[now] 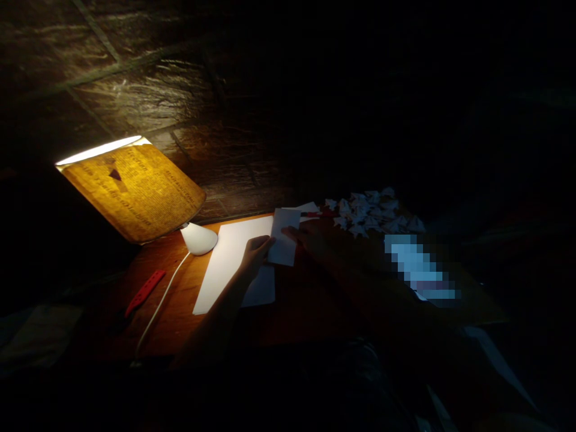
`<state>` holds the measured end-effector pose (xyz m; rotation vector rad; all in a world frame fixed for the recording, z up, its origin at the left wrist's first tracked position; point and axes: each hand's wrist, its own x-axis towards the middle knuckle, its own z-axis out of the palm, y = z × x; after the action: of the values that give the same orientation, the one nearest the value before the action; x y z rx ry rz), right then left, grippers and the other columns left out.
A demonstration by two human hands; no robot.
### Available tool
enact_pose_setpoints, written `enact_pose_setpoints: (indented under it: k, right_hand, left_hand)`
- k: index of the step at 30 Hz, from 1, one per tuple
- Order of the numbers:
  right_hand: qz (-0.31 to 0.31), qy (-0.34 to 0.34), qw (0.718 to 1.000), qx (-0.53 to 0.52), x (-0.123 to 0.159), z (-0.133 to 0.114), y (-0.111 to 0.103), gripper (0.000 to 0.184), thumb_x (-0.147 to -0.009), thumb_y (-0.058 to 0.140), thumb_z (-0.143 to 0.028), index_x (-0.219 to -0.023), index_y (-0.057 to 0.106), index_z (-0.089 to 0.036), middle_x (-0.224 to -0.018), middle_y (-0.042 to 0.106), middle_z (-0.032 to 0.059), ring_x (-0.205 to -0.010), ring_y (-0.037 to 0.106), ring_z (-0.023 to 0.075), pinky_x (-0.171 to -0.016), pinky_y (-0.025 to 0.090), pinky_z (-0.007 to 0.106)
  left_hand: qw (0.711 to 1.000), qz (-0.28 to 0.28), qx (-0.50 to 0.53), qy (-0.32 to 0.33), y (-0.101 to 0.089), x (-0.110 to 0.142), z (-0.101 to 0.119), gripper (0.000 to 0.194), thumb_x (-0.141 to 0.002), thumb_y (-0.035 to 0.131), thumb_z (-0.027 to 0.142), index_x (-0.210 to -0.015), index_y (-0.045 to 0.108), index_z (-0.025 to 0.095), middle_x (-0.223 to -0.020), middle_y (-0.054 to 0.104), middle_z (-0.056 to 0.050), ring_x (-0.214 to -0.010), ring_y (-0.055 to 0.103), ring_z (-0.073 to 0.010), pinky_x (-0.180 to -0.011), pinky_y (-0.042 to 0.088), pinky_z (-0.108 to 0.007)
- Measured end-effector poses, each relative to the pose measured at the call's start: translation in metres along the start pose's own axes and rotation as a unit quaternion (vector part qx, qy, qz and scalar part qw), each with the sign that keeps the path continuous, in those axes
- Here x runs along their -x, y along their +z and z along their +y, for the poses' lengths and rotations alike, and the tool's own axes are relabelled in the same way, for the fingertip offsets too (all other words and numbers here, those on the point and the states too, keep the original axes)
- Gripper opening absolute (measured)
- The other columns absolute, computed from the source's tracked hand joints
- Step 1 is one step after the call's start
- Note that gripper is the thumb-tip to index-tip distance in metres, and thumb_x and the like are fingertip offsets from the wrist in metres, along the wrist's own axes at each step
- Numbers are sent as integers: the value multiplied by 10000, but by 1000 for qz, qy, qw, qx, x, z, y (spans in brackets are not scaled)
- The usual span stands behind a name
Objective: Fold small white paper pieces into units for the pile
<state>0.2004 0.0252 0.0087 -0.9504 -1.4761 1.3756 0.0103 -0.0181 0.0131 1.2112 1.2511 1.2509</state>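
A small white sheet of paper, perhaps folded, is held up between both my hands above the wooden table. My left hand pinches its left edge, with the thumb towards me. On the other side, my right hand is closed on the paper's right edge, its fingers dim in the shadow. Below my left forearm lies a larger sheet of white paper, lit by the lamp. Another piece of white paper lies just behind my right hand, with a dark red item beside it.
A lit lamp with a yellowish printed shade and white base stands at the left; its cord runs to the front edge. A red strip-shaped object lies near it. Several folded paper pieces are heaped back right, near a pixelated bright device.
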Motion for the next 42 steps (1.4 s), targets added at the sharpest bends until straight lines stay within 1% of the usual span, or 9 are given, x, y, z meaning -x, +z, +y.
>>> enact_pose_setpoints:
  k: [4,6,9,14,21,29,33,36,42]
  right_hand:
    - [-65,26,997,-35,6,-6,2,514,-687,851,-672,-720,692,-185,-699,686,25,-686,604,171,-638,458,284]
    - [-85,45,995,-36,9,-8,4,494,-656,889,-628,-767,725,-176,-757,727,30,-712,624,173,-653,467,280]
    - [-78,63,995,-9,10,-9,5,477,-664,873,-611,-715,695,-171,-696,689,18,-663,590,161,-614,430,273]
    - [-41,50,998,6,8,-12,4,462,-691,815,-609,-661,624,-190,-608,588,-19,-596,499,132,-569,360,270]
    - [-41,40,998,6,7,-15,3,530,-662,788,-682,-610,528,-223,-549,512,-39,-554,448,119,-535,324,270]
    - [-61,21,998,-7,3,-4,0,547,-702,780,-703,-627,532,-222,-566,526,-35,-561,459,118,-548,338,271]
    - [-44,32,998,-6,2,-3,1,546,-688,791,-698,-619,526,-226,-554,513,-39,-547,452,116,-546,341,276]
    - [-42,28,999,-13,3,-3,1,539,-694,790,-694,-621,531,-227,-553,512,-41,-546,455,117,-551,347,278]
    - [-43,19,999,-19,2,-1,0,533,-721,786,-691,-647,552,-217,-576,530,-39,-574,471,121,-564,355,275]
  left_hand:
    - [999,20,-1,28,-3,-2,1,602,-696,891,637,-583,531,168,-521,417,63,-455,383,-59,-430,266,-190]
    - [999,42,3,33,-5,-4,-1,592,-710,882,634,-592,535,169,-520,448,56,-452,419,-68,-426,298,-194]
    - [999,44,9,17,-6,-6,-3,585,-715,869,663,-630,565,171,-514,500,44,-426,465,-84,-402,328,-201]
    - [1000,0,13,-13,-4,-4,-4,653,-709,813,783,-708,637,154,-488,571,8,-376,515,-110,-363,311,-205]
    - [999,-18,16,-24,0,4,5,575,-754,834,681,-707,637,142,-474,578,-3,-370,523,-99,-370,271,-188]
    - [999,-20,14,-30,-1,0,3,580,-730,839,688,-697,617,153,-472,564,6,-367,528,-105,-359,267,-192]
    - [999,-18,8,-38,-1,-2,2,611,-681,841,730,-683,598,169,-460,552,15,-354,521,-113,-350,270,-203]
    - [999,-23,3,-38,-2,-3,3,619,-686,814,752,-675,599,172,-461,558,11,-355,522,-116,-357,285,-213]
    - [998,-40,-4,-38,-2,-1,4,598,-681,831,716,-650,588,171,-471,566,2,-371,520,-106,-373,271,-208]
